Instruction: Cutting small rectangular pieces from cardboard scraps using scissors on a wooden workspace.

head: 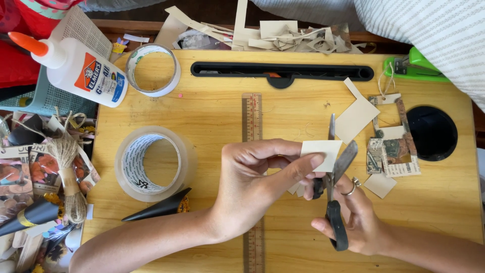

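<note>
Scissors [336,187] sit in my right hand [353,217], fingers through the black handles, blades parted and pointing away from me. My left hand [252,184] pinches a small cream card [323,151] between thumb and forefinger and holds it just above the desk [212,108], with its right edge between the blades.

Head view, procedure as I judge it:

1. I keep the pinch close to the cut line, so that the card does not flex, but with the fingertips clear of the blades.
2. I feed the card deep into the throat of the blades. The cut is cleaner there than at the tips.
3. I hold the blades square to the card face. A tilt gives a bevelled or torn edge.
4. I turn the card with the left hand and do not twist the right wrist.

Surroundings: the ruler [251,119] lies under my hands, lengthwise away from me. Offcuts [356,116] and a printed paper frame [396,151] lie just to the right of the blades. A tape roll [154,164] stands well to the left, and a glue bottle [83,71] lies at the far left corner.

Risk: the card is small, so my fingers stand near the edge of the blade.
</note>
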